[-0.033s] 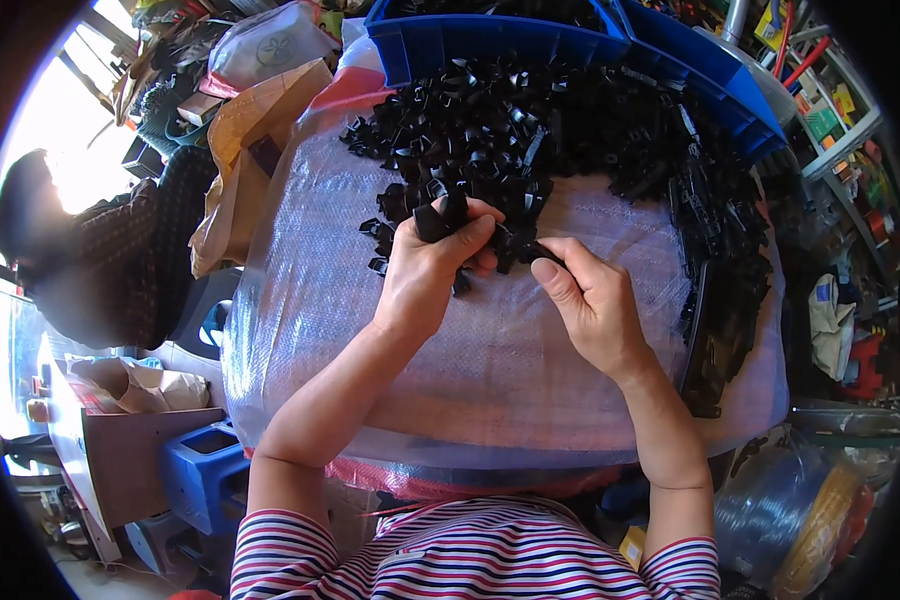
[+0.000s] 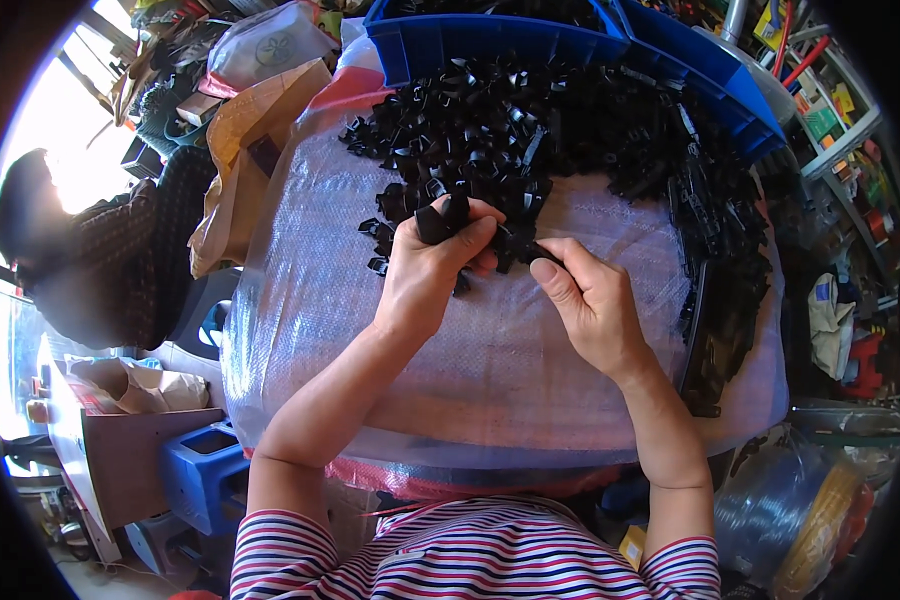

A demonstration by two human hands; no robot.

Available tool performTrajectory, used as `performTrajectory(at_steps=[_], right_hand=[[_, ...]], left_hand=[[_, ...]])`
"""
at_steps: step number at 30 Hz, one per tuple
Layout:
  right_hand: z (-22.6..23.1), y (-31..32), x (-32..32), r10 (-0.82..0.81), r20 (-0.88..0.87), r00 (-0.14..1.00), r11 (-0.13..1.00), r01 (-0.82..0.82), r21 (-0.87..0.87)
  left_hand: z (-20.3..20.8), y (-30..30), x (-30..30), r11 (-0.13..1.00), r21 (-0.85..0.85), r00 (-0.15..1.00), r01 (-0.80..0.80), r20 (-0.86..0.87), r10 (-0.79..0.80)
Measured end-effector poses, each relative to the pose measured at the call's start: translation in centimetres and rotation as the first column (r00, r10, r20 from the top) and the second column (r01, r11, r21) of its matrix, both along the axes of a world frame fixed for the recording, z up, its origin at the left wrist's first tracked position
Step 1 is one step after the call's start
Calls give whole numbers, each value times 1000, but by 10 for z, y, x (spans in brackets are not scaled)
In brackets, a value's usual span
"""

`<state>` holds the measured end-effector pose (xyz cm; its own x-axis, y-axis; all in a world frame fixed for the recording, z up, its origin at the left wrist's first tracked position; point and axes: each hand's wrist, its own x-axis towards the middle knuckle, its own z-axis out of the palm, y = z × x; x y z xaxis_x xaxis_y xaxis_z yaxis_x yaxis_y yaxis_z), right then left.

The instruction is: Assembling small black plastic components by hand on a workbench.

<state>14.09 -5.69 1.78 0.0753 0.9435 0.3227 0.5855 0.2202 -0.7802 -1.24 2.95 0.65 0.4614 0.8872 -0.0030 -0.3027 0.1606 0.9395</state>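
Note:
My left hand [image 2: 415, 270] is closed around a dark black piece [image 2: 442, 220] that looks soft and folded, its exact kind unclear. Just to its right, my right hand [image 2: 598, 305] pinches a small black part [image 2: 532, 250] between thumb and forefinger. The two hands are a short way apart, and dark parts lie in the gap between them. Right beyond them spreads a heap of small glossy black clip-like parts [image 2: 460, 125]. Longer black strips [image 2: 705, 215] lie along the right side of the sheet-covered table [image 2: 560, 400].
Two blue plastic bins [image 2: 500, 48] stand at the far edge, behind the heap. Brown paper [image 2: 260, 130] and dark checked cloth [image 2: 130, 265] are on the left, above a blue stool [image 2: 205, 478]. At lower right sits a plastic-wrapped reel [image 2: 785, 515]; cluttered shelving [image 2: 850, 150] rises beyond.

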Motion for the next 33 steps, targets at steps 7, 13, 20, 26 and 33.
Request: performTrajectory(at_steps=[7,13,20,26,33], right_hand=[[-1,0,-1,31,-27,999,1000,-31,-1],[-4,2,-2,11,-4,1000,1000,-11,-7],[-13,2,-12,17,-66,998,1000,-18,-16],[-6,6,-26,-39,-86,996,998,43,47],[-2,31,24,-196,204,959,981,189,53]], left_hand=[[3,-5,0,986,163,992,-31,-120,51],[4,-10,3,968,242,987,-60,-129,93],[5,-26,5,938,329,968,-111,-176,176],[12,-32,9,967,200,985,-159,-28,168],[-4,-4,1,894,-436,986,99,164,-30]])
